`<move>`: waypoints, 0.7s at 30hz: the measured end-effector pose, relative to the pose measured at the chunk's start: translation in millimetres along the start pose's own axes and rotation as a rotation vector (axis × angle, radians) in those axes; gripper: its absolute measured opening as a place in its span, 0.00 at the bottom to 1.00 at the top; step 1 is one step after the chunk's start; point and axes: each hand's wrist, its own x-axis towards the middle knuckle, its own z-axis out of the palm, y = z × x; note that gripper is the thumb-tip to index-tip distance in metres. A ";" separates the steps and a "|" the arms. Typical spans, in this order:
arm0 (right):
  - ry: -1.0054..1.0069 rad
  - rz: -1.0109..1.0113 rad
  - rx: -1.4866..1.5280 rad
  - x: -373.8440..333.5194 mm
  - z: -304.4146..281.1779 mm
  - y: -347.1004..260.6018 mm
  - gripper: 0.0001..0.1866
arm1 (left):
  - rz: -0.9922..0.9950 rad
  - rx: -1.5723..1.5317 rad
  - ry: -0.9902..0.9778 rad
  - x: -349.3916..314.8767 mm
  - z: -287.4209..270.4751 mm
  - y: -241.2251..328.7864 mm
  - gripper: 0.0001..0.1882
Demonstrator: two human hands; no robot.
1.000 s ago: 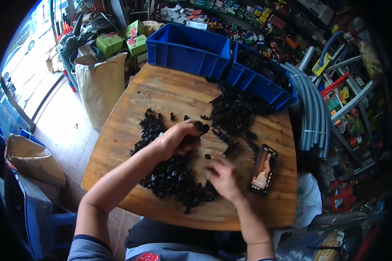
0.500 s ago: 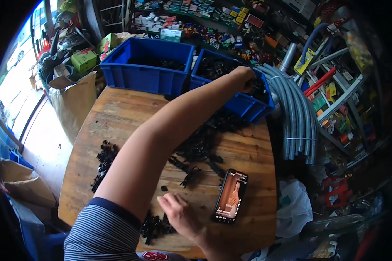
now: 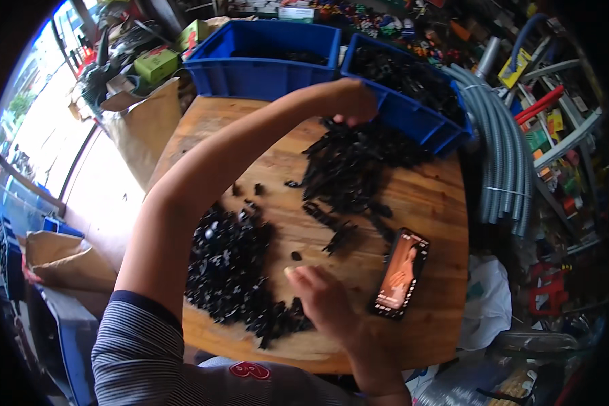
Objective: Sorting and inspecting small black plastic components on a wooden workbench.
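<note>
My left hand [image 3: 356, 101], its arm stretched across the table, hangs beside the front wall of the right blue bin [image 3: 419, 122] and above the far edge of a heap of black plastic pieces [image 3: 348, 162]. Its fingers are curled; whatever they may hold is hidden. Low over the table, my right hand [image 3: 321, 298] has bent, closed fingers, with no object showing clearly in them. One small dark piece [image 3: 296, 256] lies just beyond its fingertips. To its left spreads a pile of small, shiny black parts [image 3: 227, 264].
A second blue bin [image 3: 264, 76] stands at the far left with black pieces inside. A lit phone [image 3: 400, 274] lies right of my right hand. Grey corrugated hoses [image 3: 504, 149] hang beyond the table's right edge; a brown paper sack [image 3: 142, 128] stands left.
My left hand has come out of the right bin, moving left and toward me. The view has shifted, and my left arm now uncovers more of the small black parts. My right hand stays near the small piece.
</note>
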 end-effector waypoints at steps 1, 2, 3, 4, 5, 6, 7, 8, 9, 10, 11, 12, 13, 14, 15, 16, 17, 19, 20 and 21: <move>-0.009 -0.018 0.019 3.5 -0.6 -2.1 0.14 | 0.220 0.118 0.131 -31.6 13.3 -22.0 0.07; 0.014 -0.026 -0.004 5.2 -2.7 -2.4 0.14 | 0.457 0.233 0.258 -59.7 29.6 -33.5 0.06; 0.038 -0.031 -0.032 6.2 -5.0 -2.8 0.13 | 0.455 0.133 0.313 -83.3 46.2 -39.9 0.05; 0.035 -0.033 -0.024 5.4 -3.9 -3.1 0.13 | 0.450 0.033 0.365 -107.3 62.0 -36.2 0.05; 0.060 -0.019 -0.051 4.6 -1.4 0.4 0.13 | 0.457 0.029 0.362 -119.2 75.9 -29.5 0.05; 0.086 -0.004 -0.082 3.6 1.3 4.3 0.13 | 0.342 0.080 0.384 -128.9 87.9 -22.0 0.05; 0.108 0.011 -0.110 1.1 3.8 5.3 0.12 | 0.223 0.128 0.405 -138.4 98.2 -14.6 0.06; 0.107 0.013 -0.113 0.7 5.1 5.0 0.12 | 0.226 0.125 0.406 -145.2 104.3 -8.6 0.06; 0.106 0.005 -0.119 0.5 5.0 4.8 0.12 | 0.230 0.165 0.403 -149.0 109.3 -1.6 0.08; 0.106 0.004 -0.131 -0.1 4.0 5.4 0.12 | 0.242 0.201 0.401 -149.4 114.3 5.7 0.10; 0.107 0.002 -0.143 -1.2 3.3 6.4 0.12 | 0.254 0.238 0.399 -150.5 119.3 12.8 0.12; 0.113 0.012 -0.160 -1.1 3.8 7.0 0.12 | 0.273 0.233 0.403 -151.6 127.0 15.3 0.12; 0.108 0.005 -0.153 0.4 6.9 7.2 0.12 | 0.277 0.300 0.430 -153.2 137.9 12.7 0.11; 0.104 -0.002 -0.146 2.2 10.3 6.2 0.11 | 0.279 0.368 0.456 -155.9 147.2 9.4 0.10; 0.097 -0.012 -0.135 3.1 11.6 5.2 0.11 | 0.276 0.435 0.483 -159.4 150.6 10.0 0.10; 0.099 -0.008 -0.143 3.2 10.9 1.5 0.11 | 0.284 0.432 0.487 -162.9 151.9 8.7 0.10; 0.124 0.000 -0.111 4.4 8.7 -2.9 0.10 | 0.245 0.444 0.463 -167.9 145.9 12.3 0.10; 0.173 0.011 -0.039 7.3 4.6 -8.9 0.08 | 0.160 0.470 0.413 -180.4 133.6 17.1 0.12; 0.178 0.021 -0.041 5.8 2.8 -10.3 0.08 | 0.170 0.468 0.408 -190.0 127.7 23.5 0.12; 0.257 0.114 0.161 4.9 0.9 -10.9 0.08 | 0.115 0.224 0.417 -201.1 121.4 30.5 0.12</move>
